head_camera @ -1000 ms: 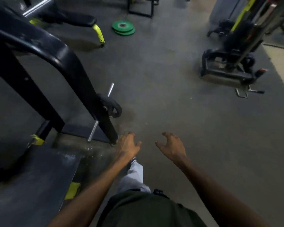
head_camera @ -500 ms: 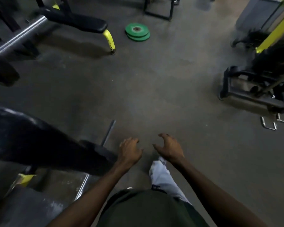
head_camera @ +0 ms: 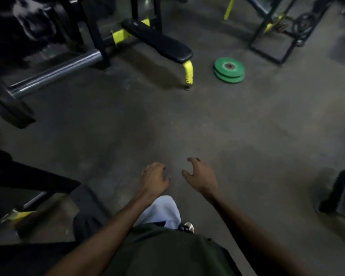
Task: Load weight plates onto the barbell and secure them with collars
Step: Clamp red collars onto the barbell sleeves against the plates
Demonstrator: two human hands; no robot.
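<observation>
Low in the head view, over bare grey floor point(head_camera: 217, 124): left hand point(head_camera: 153, 179) and right hand point(head_camera: 202, 176) side by side, palms down, fingers loosely curled, each grip empty and relaxed, touching nothing. Well ahead and slightly right, flat on the floor: two green weight plates point(head_camera: 229, 70) stacked one on the other, top one shifted a little off the lower. Wide open floor between hands and plates. Just left of the plates: a black padded bench point(head_camera: 159, 43) with a yellow leg point(head_camera: 188, 73). Far left: a thick steel bar point(head_camera: 54, 73) slanting across a black frame point(head_camera: 6, 108). Lower left: dark machine parts point(head_camera: 28, 180) crowding the edge. Upper right: a black rack base point(head_camera: 267, 50); at the right edge, another dark frame point(head_camera: 339, 192). Below the hands: a pale trouser leg point(head_camera: 161, 211).
</observation>
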